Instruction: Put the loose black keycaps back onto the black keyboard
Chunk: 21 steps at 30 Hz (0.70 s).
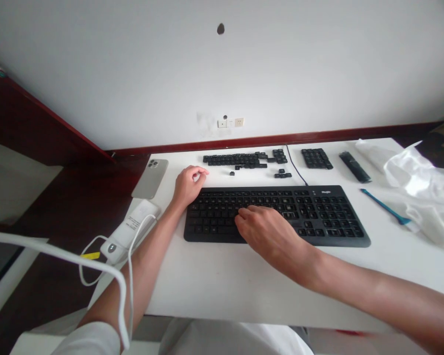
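The black plastic keyboard (pixel 307 214) runs left to right under my curled right hand (pixel 264 228), grip hidden, my half-open, seemingly empty left hand (pixel 187 186) by its far-left corner.

2 bare forearms reaching forward, right hand (pixel 258 224) palm down, fingers bent.

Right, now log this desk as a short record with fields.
Left hand: fingers curled, by the far left corner of the keyboard; any grip unclear [left hand]
Right hand: over the keyboard, fingertips hidden
Keyboard state: caps fitted at left, open sockets in the number pad
Behind keyboard: loose black keycaps in groups
Left side: smartphone, camera side up
Right side: blue brush, crumpled white plastic bag
Surface: white desk
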{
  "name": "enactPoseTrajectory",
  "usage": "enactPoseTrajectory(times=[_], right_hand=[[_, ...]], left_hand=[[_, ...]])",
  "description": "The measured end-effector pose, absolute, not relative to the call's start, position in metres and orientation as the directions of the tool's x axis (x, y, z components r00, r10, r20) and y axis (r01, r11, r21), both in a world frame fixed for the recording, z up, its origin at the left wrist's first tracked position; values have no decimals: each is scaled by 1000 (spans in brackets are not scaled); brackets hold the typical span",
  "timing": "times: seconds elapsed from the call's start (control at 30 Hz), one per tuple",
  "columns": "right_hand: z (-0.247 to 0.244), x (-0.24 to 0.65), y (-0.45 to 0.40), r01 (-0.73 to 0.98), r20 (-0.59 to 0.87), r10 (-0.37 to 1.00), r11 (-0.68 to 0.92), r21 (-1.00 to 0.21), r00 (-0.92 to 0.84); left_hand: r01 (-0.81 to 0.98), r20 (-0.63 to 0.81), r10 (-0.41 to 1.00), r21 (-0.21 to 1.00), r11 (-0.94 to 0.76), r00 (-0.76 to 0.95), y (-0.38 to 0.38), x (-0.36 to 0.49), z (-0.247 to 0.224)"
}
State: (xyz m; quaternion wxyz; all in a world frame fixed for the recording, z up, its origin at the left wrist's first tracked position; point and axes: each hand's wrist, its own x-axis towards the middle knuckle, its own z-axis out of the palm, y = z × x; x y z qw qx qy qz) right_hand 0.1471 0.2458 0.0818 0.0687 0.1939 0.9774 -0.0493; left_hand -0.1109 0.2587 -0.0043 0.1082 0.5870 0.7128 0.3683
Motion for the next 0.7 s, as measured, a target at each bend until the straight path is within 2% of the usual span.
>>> enactPoseTrajectory(times=[0.37, 0.53, 0.7], right_hand=[[58, 149, 237, 296, -53, 296, 955, 11, -954], [65, 156, 254, 310, -74, 304, 945, -100, -950], [74, 166, 296, 389, -32, 390, 904, -177, -920]], left_hand=[[772, 254, 921, 631, 72, -295, 259, -112, -6], [772, 262, 921, 633, 60, -287, 260, -113, -7], [767, 297, 906, 640, 45, -301, 260, -112, -6]])
